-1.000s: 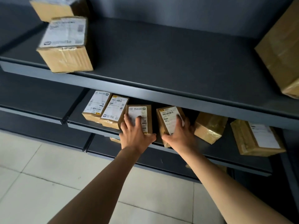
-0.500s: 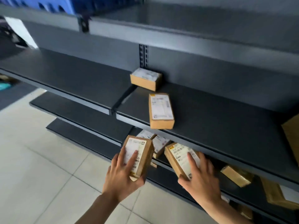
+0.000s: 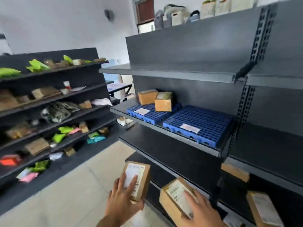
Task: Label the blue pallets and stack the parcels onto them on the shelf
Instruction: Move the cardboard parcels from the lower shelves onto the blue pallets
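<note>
My left hand [image 3: 122, 198] grips a small brown parcel [image 3: 141, 176] with a white label, held upright low in the view. My right hand [image 3: 202, 210] holds a second labelled parcel [image 3: 173, 195] beside it. Two blue pallets lie side by side on a grey shelf [image 3: 170, 136] above my hands. The left pallet [image 3: 147, 116] carries a white label and two brown parcels [image 3: 163, 104] at its back. The right pallet [image 3: 201, 119] bears only a white label [image 3: 188, 128].
More brown parcels [image 3: 262, 208] lie on the lower shelves at the right. A dark shelving unit [image 3: 54, 112] at the left holds green, pink and brown packets. Pale floor tiles [image 3: 68, 194] run between the two units. An empty grey shelf [image 3: 172, 73] sits above the pallets.
Both hands lifted the two parcels off the low shelf and away from it. My view swung up and left, and the blue pallets came into sight.
</note>
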Available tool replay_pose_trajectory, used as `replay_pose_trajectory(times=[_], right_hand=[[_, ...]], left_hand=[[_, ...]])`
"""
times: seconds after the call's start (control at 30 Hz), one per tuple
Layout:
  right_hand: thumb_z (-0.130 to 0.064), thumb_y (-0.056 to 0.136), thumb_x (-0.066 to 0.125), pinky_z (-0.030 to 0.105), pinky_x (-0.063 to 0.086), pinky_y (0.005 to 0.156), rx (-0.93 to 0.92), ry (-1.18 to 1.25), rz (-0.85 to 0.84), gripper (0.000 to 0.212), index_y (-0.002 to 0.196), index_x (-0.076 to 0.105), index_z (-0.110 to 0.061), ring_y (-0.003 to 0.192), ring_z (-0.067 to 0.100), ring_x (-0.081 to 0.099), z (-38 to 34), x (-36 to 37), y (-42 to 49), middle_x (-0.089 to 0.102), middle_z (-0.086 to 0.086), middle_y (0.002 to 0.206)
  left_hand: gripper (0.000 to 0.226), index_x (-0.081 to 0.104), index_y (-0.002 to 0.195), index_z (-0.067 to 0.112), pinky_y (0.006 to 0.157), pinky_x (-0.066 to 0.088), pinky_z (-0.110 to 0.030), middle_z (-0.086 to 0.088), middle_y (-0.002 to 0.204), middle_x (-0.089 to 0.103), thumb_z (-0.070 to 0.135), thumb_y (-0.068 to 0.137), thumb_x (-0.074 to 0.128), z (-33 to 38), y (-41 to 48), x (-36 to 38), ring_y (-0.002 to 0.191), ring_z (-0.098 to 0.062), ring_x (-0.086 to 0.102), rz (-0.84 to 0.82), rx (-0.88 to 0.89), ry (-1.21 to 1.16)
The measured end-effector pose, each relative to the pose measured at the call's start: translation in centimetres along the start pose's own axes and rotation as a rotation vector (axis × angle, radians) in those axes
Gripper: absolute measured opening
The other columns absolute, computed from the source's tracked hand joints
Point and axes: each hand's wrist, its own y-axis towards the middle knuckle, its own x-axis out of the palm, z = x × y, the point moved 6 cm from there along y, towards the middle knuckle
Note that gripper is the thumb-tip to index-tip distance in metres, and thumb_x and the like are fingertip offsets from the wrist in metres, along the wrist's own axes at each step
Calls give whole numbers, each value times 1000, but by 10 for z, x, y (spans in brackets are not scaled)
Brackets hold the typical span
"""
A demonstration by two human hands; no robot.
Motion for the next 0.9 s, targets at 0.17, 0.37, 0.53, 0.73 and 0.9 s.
replay_pose_trajectory(times=[0.17,0.37,0.53,0.73,0.9], right_hand=[[-73,71,35,49,36,103,-254,-155,381,87,148,6,-45,145,26,9,-86,-108,0,0,-6,162],[-69,72,40,48,37,102,-220,-183,570,86,149,10,-42,145,26,13,-137,-215,31,-1,-6,162],[-74,65,34,45,38,99,-167,-230,643,93,150,11,-41,142,25,17,-164,-277,68,2,-5,162],[-75,60,41,48,37,100,-78,-186,673,96,147,16,-44,138,30,29,-196,-344,121,11,-4,161],[-71,60,45,37,42,85,-19,-180,660,90,143,25,-44,127,28,45,-228,-377,161,33,-1,151]], left_hand=[[90,7,149,52,114,25,-48,6,162,-7,84,70,34,-45,45,-114,145,-25,5,187,3,-55],[89,1,147,56,117,20,-51,15,159,-11,84,71,38,-66,113,-187,145,-24,-1,246,103,-131],[90,7,149,51,116,20,-53,10,161,-4,83,72,42,-75,208,-212,145,-25,2,236,210,-159],[91,15,149,46,113,25,-53,5,161,6,85,71,42,-88,316,-246,144,-27,8,267,235,-232],[94,20,150,38,114,26,-53,0,162,9,87,72,40,-104,391,-254,145,-31,10,243,268,-315]])
